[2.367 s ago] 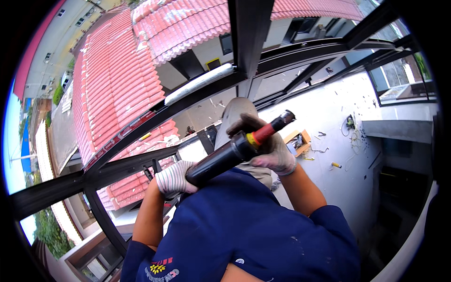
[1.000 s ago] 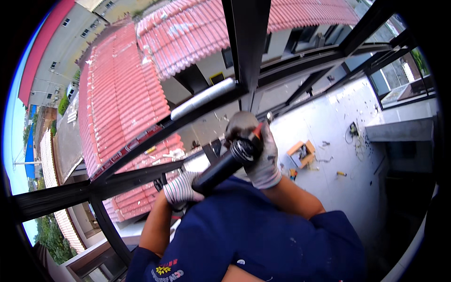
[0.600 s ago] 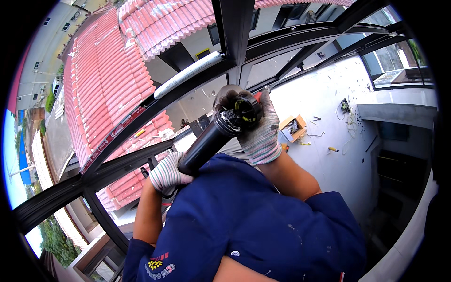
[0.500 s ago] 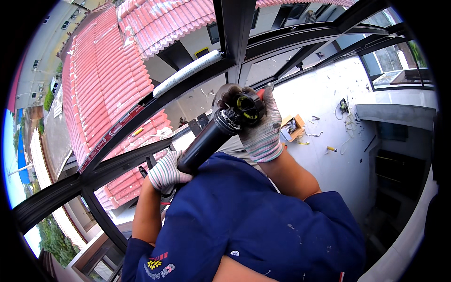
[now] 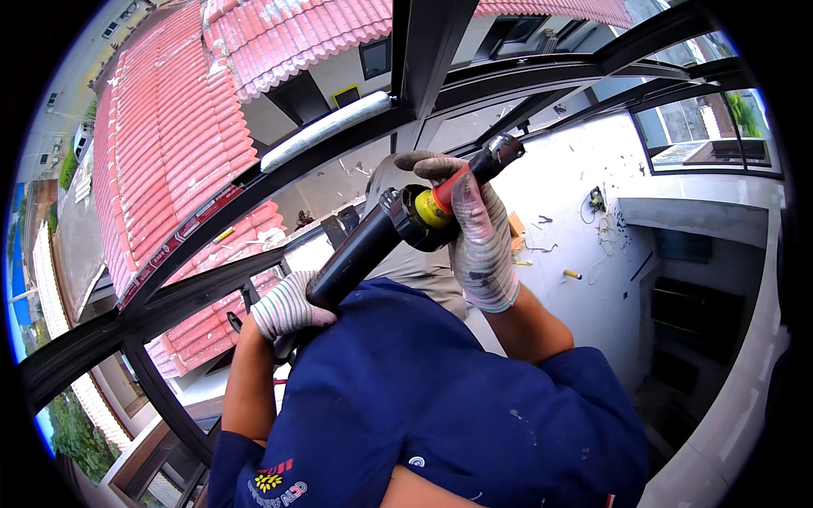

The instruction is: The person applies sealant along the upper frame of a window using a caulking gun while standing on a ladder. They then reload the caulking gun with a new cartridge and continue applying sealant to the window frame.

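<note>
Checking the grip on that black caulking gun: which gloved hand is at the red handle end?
The right hand, raised highest, wraps the red handle beside the yellow ring. The left hand sits lower, under the far end of the black caulking gun.

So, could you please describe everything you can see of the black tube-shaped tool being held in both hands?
The black tube-shaped tool is a long dark cylinder, matte and plastic-looking, tilted from lower left up to upper right. A yellow ring and a red section sit at its upper end, followed by a thin dark rod with a knobbed tip. The left hand, in a knit glove, grips its lower end, and the gloved right hand wraps around the red section. It is held in front of a dark metal window frame.
</note>
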Available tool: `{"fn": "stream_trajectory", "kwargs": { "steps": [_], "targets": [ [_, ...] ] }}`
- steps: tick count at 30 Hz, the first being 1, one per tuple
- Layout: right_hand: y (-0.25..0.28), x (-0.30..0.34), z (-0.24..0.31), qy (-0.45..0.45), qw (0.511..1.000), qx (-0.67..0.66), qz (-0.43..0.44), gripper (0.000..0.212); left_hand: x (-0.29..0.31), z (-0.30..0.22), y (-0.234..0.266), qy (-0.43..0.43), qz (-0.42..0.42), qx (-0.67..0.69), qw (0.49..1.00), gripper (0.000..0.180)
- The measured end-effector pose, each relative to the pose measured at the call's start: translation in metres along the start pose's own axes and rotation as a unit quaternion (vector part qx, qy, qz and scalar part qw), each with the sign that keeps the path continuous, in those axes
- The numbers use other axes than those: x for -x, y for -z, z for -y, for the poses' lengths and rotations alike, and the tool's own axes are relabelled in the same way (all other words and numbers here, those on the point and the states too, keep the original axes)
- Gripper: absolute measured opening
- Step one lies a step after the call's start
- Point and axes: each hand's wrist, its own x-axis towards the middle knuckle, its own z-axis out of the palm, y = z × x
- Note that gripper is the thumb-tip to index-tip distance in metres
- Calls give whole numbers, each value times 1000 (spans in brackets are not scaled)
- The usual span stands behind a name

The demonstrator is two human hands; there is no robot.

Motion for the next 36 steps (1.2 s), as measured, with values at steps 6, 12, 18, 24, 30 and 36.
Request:
{"fn": "stream_trajectory", "kwargs": {
  "steps": [6, 12, 18, 24, 30, 36],
  "targets": [
    [26, -24, 15, -107, 991, 13, -81, 53, -4, -4, 3, 38, -23, 1, 999, 66],
    [37, -47, 33, -79, 992, 30, -91, 52, -9, -21, 4, 24, -39, -7, 999, 66],
    [69, -83, 39, -51, 995, 62, -67, 54, -18, -18, 3, 5, -31, -15, 999, 66],
    [197, -179, -12, -48, 949, 213, -228, 35, -14, -15, 5, 12, -39, 20, 999, 59],
    [223, -248, -85, 22, 955, 275, -106, 29, -1, 6, 2, -2, -77, 97, 992, 57],
    [230, -273, -131, 29, 981, 183, -50, 25, 10, 7, 2, 13, -88, 119, 989, 53]
  ]
}}
